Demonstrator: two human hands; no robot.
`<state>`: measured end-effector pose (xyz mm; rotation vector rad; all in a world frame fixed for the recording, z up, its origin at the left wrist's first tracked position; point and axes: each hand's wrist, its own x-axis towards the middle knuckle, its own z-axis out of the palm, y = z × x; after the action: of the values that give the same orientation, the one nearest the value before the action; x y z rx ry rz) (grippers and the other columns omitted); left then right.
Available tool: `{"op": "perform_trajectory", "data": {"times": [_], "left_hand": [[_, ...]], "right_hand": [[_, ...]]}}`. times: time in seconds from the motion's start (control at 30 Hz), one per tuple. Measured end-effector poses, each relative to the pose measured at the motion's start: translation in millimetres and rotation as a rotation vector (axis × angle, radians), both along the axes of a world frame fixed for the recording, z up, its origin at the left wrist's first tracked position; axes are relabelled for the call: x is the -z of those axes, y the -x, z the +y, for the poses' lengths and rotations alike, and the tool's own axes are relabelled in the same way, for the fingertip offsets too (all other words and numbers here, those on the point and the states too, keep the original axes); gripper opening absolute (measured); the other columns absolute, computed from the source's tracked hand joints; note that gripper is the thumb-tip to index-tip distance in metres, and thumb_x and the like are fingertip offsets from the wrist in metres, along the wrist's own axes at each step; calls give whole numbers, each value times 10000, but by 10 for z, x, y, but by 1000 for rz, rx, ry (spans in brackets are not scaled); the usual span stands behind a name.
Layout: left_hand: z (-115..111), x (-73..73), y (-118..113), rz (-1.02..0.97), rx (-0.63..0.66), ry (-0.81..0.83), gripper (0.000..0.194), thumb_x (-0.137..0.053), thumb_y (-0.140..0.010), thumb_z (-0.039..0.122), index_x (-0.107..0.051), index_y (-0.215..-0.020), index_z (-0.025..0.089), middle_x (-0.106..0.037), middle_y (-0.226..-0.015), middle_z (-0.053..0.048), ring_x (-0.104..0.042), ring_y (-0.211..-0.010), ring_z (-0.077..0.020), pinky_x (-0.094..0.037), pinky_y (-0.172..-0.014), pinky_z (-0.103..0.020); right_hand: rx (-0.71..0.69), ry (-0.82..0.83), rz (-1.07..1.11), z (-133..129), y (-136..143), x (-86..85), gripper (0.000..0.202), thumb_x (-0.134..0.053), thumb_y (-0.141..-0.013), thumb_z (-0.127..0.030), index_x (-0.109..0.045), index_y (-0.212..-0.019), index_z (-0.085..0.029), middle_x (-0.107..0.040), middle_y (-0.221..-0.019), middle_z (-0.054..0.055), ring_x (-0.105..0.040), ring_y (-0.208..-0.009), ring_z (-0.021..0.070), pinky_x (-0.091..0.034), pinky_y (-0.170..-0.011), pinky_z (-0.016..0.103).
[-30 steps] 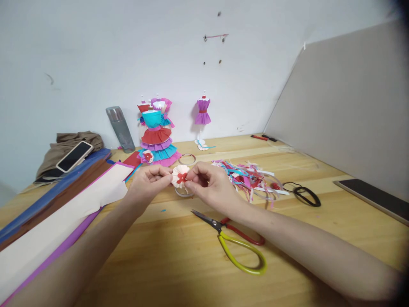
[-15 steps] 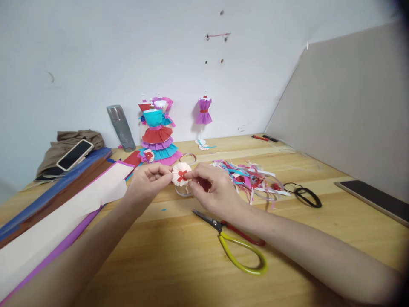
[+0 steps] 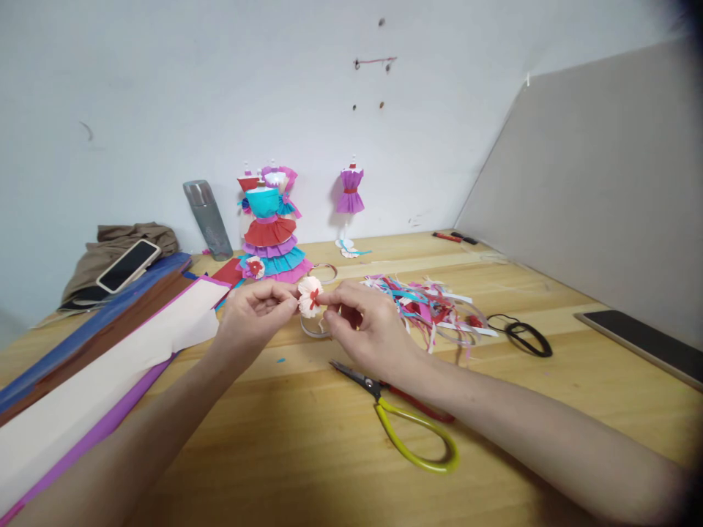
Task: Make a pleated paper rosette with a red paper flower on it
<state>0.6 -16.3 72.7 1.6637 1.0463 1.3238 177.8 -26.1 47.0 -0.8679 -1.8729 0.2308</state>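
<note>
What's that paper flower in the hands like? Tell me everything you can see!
The flower looks like crinkly cream-coloured paper, with a ruffled edge. A red piece, a bit like a bow, sits on its front. It is held up over the wooden table, front turned somewhat to the right. The left hand pinches its left edge; the right hand's index fingertip is at the red piece, perhaps touching. Its back is hidden.

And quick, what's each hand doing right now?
Left hand: closed, pinching the cream flower by its edge.
Right hand: partly open, thumb and forefinger apart, forefinger at the flower's red centre.
</note>
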Motion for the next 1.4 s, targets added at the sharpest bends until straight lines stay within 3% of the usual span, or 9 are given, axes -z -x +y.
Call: {"op": "perform_trajectory", "data": {"times": [0.17, 0.4, 0.5, 0.97, 1.4], "left_hand": [[19, 91, 13, -69, 11, -46, 124, -722, -655, 219, -614, -625, 165, -713, -773, -37, -655, -711, -141, -542, -655, -250], [43, 209, -23, -149, 78, -41, 430, -773, -654, 167, -578, -1037, 187, -662, -931, -27, -665, -896, -142, -540, -826, -263], [48, 249, -38, -153, 72, -35, 486, -749, -677, 171, -555, -1121, 191, -643, -953, -28, -663, -915, -152, -534, -843, -280], [-6, 180, -90, -124, 0, -20, 455, -696, -636, 132, -552, -1066, 169, -644, -826, -3, -659, -815, -146, -523, -747, -263], [-39, 103, -92, -108, -7, 27, 418, -703, -604, 155, -610, -1011, 149, -673, -914, -47, -665, -923, -181, -541, -834, -309]], "right_hand": [[-13, 61, 47, 1, 20, 8, 226, -521, -793, -81, -713, -893, -148, -613, -668, 6, -494, -528, 88, -372, -504, 219], [-53, 128, 86, -37, 62, 38, 238, -523, -790, -91, -717, -920, -140, -617, -672, 6, -476, -516, 78, -370, -488, 206], [-70, 115, 76, -55, 75, 46, 241, -521, -786, -76, -712, -916, -143, -616, -688, 6, -472, -523, 75, -366, -489, 205], [-125, 110, 33, -121, 95, 44, 236, -498, -795, -56, -671, -909, -168, -599, -717, 1, -485, -559, 86, -394, -547, 229], [-120, 84, 25, -129, 90, 39, 234, -497, -801, -48, -676, -909, -153, -582, -703, 2, -488, -567, 92, -400, -559, 233]]}}
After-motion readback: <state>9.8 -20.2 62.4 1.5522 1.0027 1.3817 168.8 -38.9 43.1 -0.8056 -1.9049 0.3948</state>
